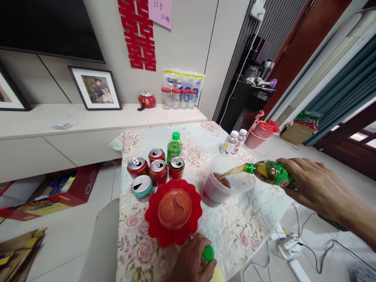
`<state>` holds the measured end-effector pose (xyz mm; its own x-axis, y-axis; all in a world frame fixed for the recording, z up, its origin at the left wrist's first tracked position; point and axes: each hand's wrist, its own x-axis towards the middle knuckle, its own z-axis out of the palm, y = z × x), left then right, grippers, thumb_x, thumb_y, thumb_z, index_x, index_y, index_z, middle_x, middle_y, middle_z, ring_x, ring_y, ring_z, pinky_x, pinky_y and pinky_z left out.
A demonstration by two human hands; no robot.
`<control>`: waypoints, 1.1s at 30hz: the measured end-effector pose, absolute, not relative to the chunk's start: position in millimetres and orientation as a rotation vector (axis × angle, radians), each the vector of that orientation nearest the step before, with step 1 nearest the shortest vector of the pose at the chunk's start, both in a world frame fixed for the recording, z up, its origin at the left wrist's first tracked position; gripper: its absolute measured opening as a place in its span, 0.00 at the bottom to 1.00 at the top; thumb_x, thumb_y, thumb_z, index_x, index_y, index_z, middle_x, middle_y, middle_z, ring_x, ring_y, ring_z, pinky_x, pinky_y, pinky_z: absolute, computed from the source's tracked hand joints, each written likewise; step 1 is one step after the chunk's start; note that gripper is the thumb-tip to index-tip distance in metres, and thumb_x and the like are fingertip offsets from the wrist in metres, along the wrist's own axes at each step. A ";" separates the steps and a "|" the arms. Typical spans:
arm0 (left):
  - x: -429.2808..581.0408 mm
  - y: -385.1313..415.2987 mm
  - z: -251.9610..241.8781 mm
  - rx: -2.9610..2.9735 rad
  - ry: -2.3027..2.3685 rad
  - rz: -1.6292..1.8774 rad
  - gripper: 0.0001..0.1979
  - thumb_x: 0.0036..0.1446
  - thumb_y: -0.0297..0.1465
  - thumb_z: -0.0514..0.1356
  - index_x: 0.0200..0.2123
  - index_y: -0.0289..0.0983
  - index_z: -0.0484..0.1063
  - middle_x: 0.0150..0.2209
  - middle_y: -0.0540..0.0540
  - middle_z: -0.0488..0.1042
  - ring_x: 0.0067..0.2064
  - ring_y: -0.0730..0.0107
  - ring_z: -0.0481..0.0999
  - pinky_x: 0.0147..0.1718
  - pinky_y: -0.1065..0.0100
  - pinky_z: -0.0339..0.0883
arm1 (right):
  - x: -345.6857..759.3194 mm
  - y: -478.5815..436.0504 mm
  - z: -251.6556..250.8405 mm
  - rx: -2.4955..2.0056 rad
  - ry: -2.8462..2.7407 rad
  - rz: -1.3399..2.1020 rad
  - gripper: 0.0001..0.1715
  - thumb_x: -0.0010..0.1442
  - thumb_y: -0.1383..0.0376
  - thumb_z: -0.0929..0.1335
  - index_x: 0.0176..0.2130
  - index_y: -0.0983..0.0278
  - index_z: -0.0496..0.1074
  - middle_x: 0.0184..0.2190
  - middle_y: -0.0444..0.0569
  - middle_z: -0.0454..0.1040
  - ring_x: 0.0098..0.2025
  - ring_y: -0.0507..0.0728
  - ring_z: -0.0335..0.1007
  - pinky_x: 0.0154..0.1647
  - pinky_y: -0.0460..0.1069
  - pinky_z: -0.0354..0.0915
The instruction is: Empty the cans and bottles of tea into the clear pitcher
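My right hand (302, 176) is closed round a green-labelled drink bottle (274, 173), tilted with its neck to the left. Amber liquid streams from its mouth into a translucent plastic container (210, 196), which holds some brown liquid. Near the table's front edge, my left hand (192, 260) is closed with a green bottle cap (208, 253) between its fingers. Just beyond that hand sits a red scalloped dish (174, 239) with an orange-red round piece (175, 208) on it. Several opened drink cans (158, 172) and an upright green-capped bottle (174, 149) stand behind the dish.
A floral cloth (143, 250) covers the table. Two white-capped bottles (230, 143) stand at its far right. Behind, a white cabinet (129, 117) bears red-lidded jars (175, 98) and a red pot (147, 100). Cables and a power strip (290, 246) lie on the floor at right.
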<state>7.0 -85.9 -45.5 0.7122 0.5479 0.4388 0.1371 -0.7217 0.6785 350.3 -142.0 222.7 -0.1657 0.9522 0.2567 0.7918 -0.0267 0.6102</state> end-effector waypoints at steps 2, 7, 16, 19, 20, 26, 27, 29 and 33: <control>7.1 -85.7 -47.4 2.305 0.508 0.861 0.18 0.50 0.21 0.61 0.44 0.41 0.66 0.34 0.54 0.75 0.28 0.71 0.73 0.39 0.66 0.70 | 348.9 -141.0 225.3 1.824 2.006 1.005 0.21 0.64 0.62 0.61 0.56 0.63 0.64 0.44 0.54 0.77 0.39 0.62 0.78 0.36 0.57 0.70; 8.5 -85.2 -47.0 2.320 0.509 0.881 0.17 0.50 0.21 0.60 0.43 0.41 0.66 0.33 0.54 0.74 0.30 0.70 0.74 0.38 0.66 0.70 | 345.5 -138.2 231.3 1.767 2.000 1.075 0.20 0.64 0.63 0.60 0.54 0.64 0.64 0.44 0.56 0.78 0.38 0.62 0.79 0.35 0.57 0.70; 9.0 -87.3 -48.0 2.296 0.549 0.887 0.18 0.49 0.21 0.60 0.43 0.42 0.65 0.33 0.53 0.75 0.29 0.69 0.73 0.35 0.66 0.68 | 340.0 -134.8 237.5 1.729 2.007 1.110 0.23 0.57 0.67 0.61 0.53 0.63 0.64 0.43 0.55 0.78 0.38 0.62 0.79 0.34 0.56 0.70; 8.9 -87.5 -48.0 2.303 0.549 0.898 0.18 0.49 0.21 0.60 0.44 0.42 0.65 0.34 0.53 0.75 0.29 0.69 0.73 0.36 0.66 0.69 | 340.7 -134.9 237.6 1.728 2.000 1.094 0.24 0.56 0.67 0.61 0.53 0.63 0.63 0.43 0.55 0.78 0.38 0.63 0.79 0.35 0.57 0.70; 8.5 -87.2 -47.2 2.308 0.539 0.877 0.18 0.50 0.21 0.60 0.44 0.42 0.65 0.34 0.53 0.75 0.29 0.69 0.73 0.37 0.66 0.69 | 340.9 -134.9 237.6 1.729 1.998 1.094 0.24 0.56 0.67 0.61 0.53 0.63 0.63 0.43 0.55 0.78 0.38 0.63 0.79 0.35 0.57 0.70; 6.9 -86.4 -45.9 2.303 0.533 0.842 0.18 0.51 0.21 0.60 0.44 0.42 0.65 0.34 0.53 0.75 0.29 0.70 0.73 0.38 0.66 0.70 | 341.3 -134.5 237.5 1.717 2.009 1.096 0.24 0.56 0.67 0.61 0.53 0.63 0.63 0.42 0.55 0.78 0.38 0.63 0.79 0.35 0.56 0.69; 7.0 -86.5 -46.8 2.303 0.526 0.845 0.18 0.51 0.21 0.60 0.44 0.42 0.65 0.34 0.53 0.75 0.29 0.70 0.73 0.38 0.66 0.70 | 341.4 -134.4 237.6 1.717 2.010 1.095 0.24 0.56 0.67 0.61 0.53 0.63 0.63 0.42 0.55 0.78 0.39 0.63 0.79 0.35 0.56 0.69; 7.3 -86.7 -48.7 2.302 0.521 0.838 0.18 0.50 0.21 0.60 0.44 0.42 0.65 0.33 0.54 0.74 0.29 0.70 0.74 0.38 0.66 0.70 | 341.7 -134.3 238.0 1.711 2.015 1.096 0.23 0.56 0.66 0.61 0.53 0.63 0.63 0.42 0.55 0.78 0.39 0.64 0.79 0.35 0.56 0.69; 7.1 -86.4 -49.3 2.308 0.523 0.835 0.18 0.50 0.21 0.60 0.44 0.42 0.66 0.33 0.54 0.75 0.29 0.70 0.74 0.38 0.66 0.70 | 342.8 -134.8 238.6 1.701 2.015 1.106 0.24 0.57 0.65 0.61 0.53 0.64 0.63 0.42 0.55 0.77 0.39 0.64 0.79 0.34 0.56 0.68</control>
